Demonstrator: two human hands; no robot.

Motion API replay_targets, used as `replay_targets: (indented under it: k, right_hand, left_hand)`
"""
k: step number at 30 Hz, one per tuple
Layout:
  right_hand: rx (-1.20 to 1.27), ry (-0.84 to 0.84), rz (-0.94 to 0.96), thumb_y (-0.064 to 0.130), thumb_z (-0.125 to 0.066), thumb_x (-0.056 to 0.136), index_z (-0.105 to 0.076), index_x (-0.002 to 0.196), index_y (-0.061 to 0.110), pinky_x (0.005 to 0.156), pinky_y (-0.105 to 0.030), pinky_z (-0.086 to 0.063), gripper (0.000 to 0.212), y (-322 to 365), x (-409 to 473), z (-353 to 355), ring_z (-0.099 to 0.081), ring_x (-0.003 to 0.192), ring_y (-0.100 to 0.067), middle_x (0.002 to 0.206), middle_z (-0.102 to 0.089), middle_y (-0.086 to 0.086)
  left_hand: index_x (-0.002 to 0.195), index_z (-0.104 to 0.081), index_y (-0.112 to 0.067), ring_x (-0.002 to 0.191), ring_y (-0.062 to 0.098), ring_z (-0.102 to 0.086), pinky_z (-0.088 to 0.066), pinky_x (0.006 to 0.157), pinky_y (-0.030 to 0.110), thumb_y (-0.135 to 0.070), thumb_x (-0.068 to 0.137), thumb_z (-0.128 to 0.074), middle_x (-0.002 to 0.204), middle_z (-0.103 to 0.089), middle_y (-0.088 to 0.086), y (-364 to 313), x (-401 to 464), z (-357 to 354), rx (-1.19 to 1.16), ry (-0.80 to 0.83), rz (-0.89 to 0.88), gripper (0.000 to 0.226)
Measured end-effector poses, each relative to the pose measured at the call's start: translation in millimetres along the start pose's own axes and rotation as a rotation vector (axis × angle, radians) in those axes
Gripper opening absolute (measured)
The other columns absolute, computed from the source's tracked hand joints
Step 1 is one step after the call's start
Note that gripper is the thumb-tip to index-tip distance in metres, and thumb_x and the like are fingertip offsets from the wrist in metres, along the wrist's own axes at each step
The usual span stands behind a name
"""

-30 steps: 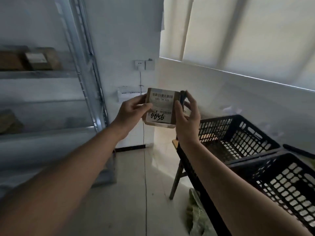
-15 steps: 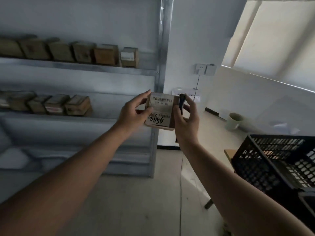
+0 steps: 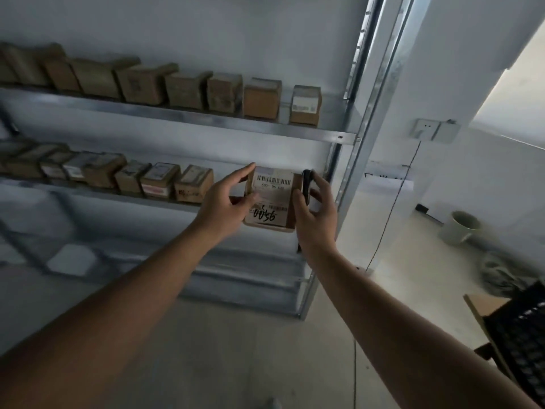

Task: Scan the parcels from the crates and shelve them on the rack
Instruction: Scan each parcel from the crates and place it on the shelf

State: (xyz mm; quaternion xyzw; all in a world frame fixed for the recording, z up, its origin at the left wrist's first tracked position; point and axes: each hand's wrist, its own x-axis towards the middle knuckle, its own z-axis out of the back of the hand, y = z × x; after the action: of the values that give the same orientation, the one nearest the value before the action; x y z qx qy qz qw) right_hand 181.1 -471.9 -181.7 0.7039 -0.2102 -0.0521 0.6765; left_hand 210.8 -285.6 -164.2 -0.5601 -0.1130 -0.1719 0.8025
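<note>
Two bare forearms, reaching up and forward from the lower corners of view.

Left hand (image 3: 227,202): gripping the left edge of a parcel (image 3: 272,202), thumb on the label face, fingers curled behind.

Right hand (image 3: 317,214): fingers curled round a slim dark scanner (image 3: 306,187), held upright and touching the right edge of the parcel; thumb pressed on the parcel's front.

Parcel: small brown cardboard box, held in the air between both hands, in front of the right end of the rack's middle shelf (image 3: 97,194). White label with barcode facing the camera; handwritten black digits near its lower edge.

Black slotted crate (image 3: 522,343): lower right corner of view, resting on a bench (image 3: 479,308) of which only a pale corner shows.

Floor: pale, with a thin dark cable running down the wall onto it.

Pale mug-shaped container (image 3: 460,228): on the floor at right, near the wall.

Grey metal rack (image 3: 351,178): upright post at right, shelves running left.

Middle shelf: row of small brown boxes (image 3: 193,184) from the left end to just left of the held parcel; right end bare.

Upper shelf (image 3: 177,115): row of brown boxes (image 3: 261,97) along nearly its full length, the rightmost bearing a white label.

Lower shelf: blurred; one pale flat object, kind not discernible.

Wall sockets (image 3: 433,129): on the white wall right of the rack.
</note>
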Motion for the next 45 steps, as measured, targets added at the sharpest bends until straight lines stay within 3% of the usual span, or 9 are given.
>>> replay_targets:
  k: [3, 6, 9, 17, 21, 27, 33, 40, 45]
  right_hand:
    - [0.003, 0.027, -0.043, 0.027, -0.065, 0.106, -0.051, 0.15, 0.037, 0.069, -0.029, -0.065, 0.047, -25.5, 30.1, -32.0, -0.068, 0.111, -0.016, 0.146, -0.055, -0.005]
    - [0.006, 0.058, -0.072, 0.029, -0.064, 0.106, -0.049, 0.15, 0.04, 0.073, -0.042, -0.068, 0.047, -54.5, 66.5, -63.9, -0.069, 0.111, -0.021, 0.146, -0.054, -0.006]
    - [-0.003, 0.091, -0.112, 0.03, -0.064, 0.106, -0.049, 0.15, 0.04, 0.073, -0.048, -0.068, 0.048, -80.5, 104.9, -93.7, -0.07, 0.111, -0.022, 0.146, -0.054, -0.005]
    - [-0.067, 0.103, -0.166, 0.029, -0.066, 0.106, -0.051, 0.147, 0.04, 0.062, -0.022, -0.062, 0.045, -149.7, 186.8, -152.0, -0.071, 0.096, 0.005, 0.134, -0.06, 0.0]
    - [-0.109, 0.064, -0.24, 0.027, -0.066, 0.105, -0.052, 0.147, 0.037, 0.062, -0.019, -0.06, 0.045, -183.3, 214.9, -173.5, -0.06, 0.094, 0.027, 0.126, -0.06, 0.006]
    - [-0.163, -0.026, -0.318, 0.026, -0.066, 0.105, -0.053, 0.146, 0.036, 0.058, -0.019, -0.059, 0.045, -226.7, 248.7, -212.4, -0.071, 0.085, 0.007, 0.125, -0.06, 0.003]
    - [-0.224, -0.095, -0.381, 0.023, -0.067, 0.104, -0.055, 0.148, 0.033, 0.054, -0.016, -0.056, 0.047, -266.1, 272.6, -249.8, -0.065, 0.082, 0.002, 0.13, -0.06, 0.0]
    - [-0.225, -0.149, -0.487, 0.019, -0.067, 0.103, -0.058, 0.143, 0.035, 0.074, -0.043, -0.068, 0.045, -301.2, 291.9, -271.8, -0.072, 0.101, -0.02, 0.137, -0.062, -0.013]
    - [-0.229, -0.152, -0.498, 0.019, -0.069, 0.102, -0.06, 0.144, 0.035, 0.06, -0.025, -0.062, 0.045, -325.4, 304.5, -277.7, -0.07, 0.09, -0.008, 0.133, -0.065, -0.011]
  left_hand:
    - [0.156, -0.047, -0.029, 0.127, -0.008, -0.053, -0.049, 0.104, 0.015, -0.018, 0.099, -0.072, 0.146, -0.056, -0.009, 32.3, 28.7, 13.7, 0.07, 0.0, 0.029, 0.064]
    - [0.156, -0.047, -0.029, 0.138, 0.013, -0.052, -0.051, 0.109, 0.033, -0.019, 0.099, -0.071, 0.147, -0.054, -0.004, 69.4, 63.7, 25.0, 0.124, -0.009, 0.061, 0.063]
    - [0.157, -0.046, -0.027, 0.138, 0.014, -0.051, -0.051, 0.108, 0.031, -0.019, 0.098, -0.071, 0.148, -0.053, -0.003, 102.8, 98.4, 35.5, 0.16, -0.018, 0.102, 0.064]
    - [0.161, -0.037, -0.028, 0.132, 0.002, -0.053, -0.049, 0.104, 0.017, -0.012, 0.097, -0.072, 0.156, -0.048, -0.001, 182.1, 173.2, 45.8, 0.123, 0.052, 0.247, 0.075]
    - [0.162, -0.034, -0.028, 0.112, -0.011, -0.06, -0.05, 0.081, 0.004, -0.01, 0.095, -0.074, 0.157, -0.045, 0.001, 227.5, 201.5, 46.1, 0.059, 0.113, 0.32, 0.08]
    - [0.165, -0.026, -0.03, 0.135, 0.008, -0.05, -0.049, 0.091, 0.006, -0.01, 0.095, -0.075, 0.158, -0.044, 0.0, 298.1, 242.6, 49.9, 0.039, 0.231, 0.381, 0.088]
    - [0.166, -0.019, -0.037, 0.142, 0.022, -0.05, -0.05, 0.113, 0.049, -0.012, 0.1, -0.067, 0.158, -0.043, 0.002, 356.7, 273.9, 59.1, 0.001, 0.345, 0.449, 0.086]
    - [0.166, -0.021, -0.031, 0.145, 0.022, -0.045, -0.048, 0.115, 0.049, -0.01, 0.102, -0.064, 0.16, -0.041, 0.004, 401.1, 293.7, 56.3, 0.019, 0.395, 0.471, 0.08]
    - [0.166, -0.02, -0.028, 0.15, 0.019, -0.038, -0.039, 0.119, 0.036, -0.005, 0.102, -0.061, 0.162, -0.039, 0.002, 416.1, 298.6, 45.8, 0.05, 0.396, 0.469, 0.079]
